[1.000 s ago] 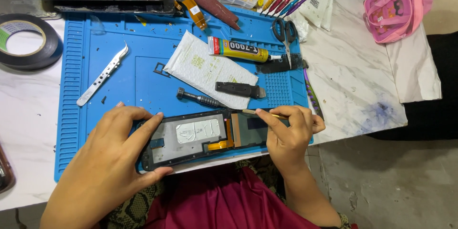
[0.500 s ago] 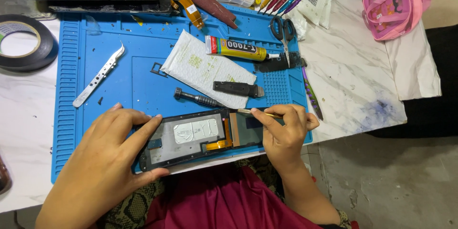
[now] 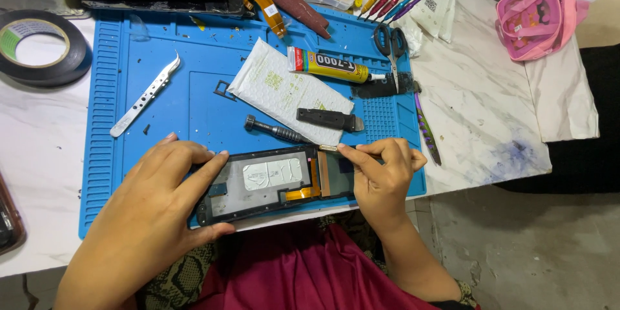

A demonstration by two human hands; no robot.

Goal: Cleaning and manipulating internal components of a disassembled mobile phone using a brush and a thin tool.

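Blue mat point(image 3: 161, 100) carries the opened phone frame point(image 3: 271, 181) at its near edge, left hand point(image 3: 155, 206) spread flat pinning it, right hand point(image 3: 381, 174) pinching a thin tool point(image 3: 329, 148) at its top rim, with screwdriver point(image 3: 274, 130), white pouch point(image 3: 284, 87) and glue tube point(image 3: 329, 66) just behind.

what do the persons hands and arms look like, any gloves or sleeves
Both are bare: no gloves, rings, watch or bracelet show on the left hand or the right hand. The forearms are uncovered as far as the picture reaches, with no sleeve in view. The fingernails are short and unpainted. Below the arms lies magenta cloth and a snakeskin-patterned fabric.
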